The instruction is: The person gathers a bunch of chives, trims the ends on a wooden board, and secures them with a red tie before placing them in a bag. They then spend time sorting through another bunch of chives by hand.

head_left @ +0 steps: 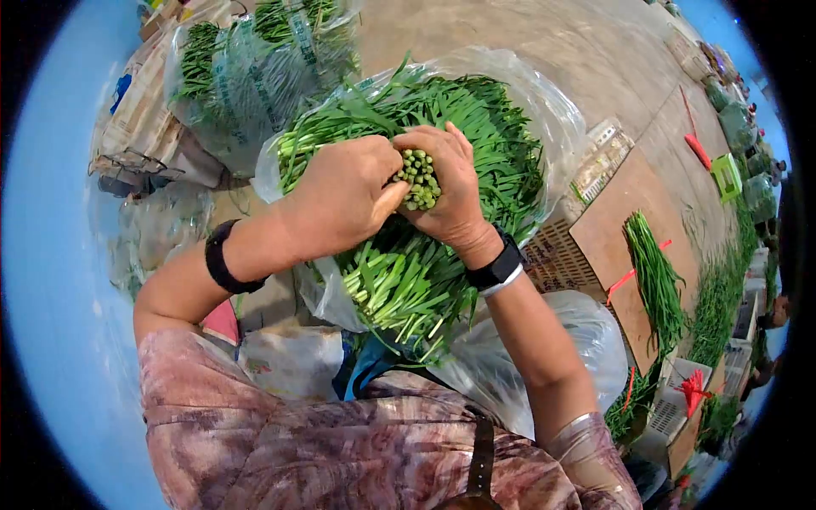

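Observation:
A bunch of garlic chives (418, 181) is held upright, its pale green cut ends facing me. My right hand (450, 183) wraps round it from the right, with a black band and a white one at the wrist. From the left, my left hand (344, 191) is closed with curled fingers, and its thumb presses against the stem ends. Below both hands, a large heap of loose garlic chives (501, 140) fills a clear plastic bag (557, 98). The lower part of the held bunch is hidden behind my hands.
Another plastic bag (255, 93) packed with greens stands at the upper left. On the right, a tied bunch of greens (653, 272) with red ties lies on a brown board (608, 225) over a plastic crate (557, 259). A green stool-like object (726, 177) stands farther right.

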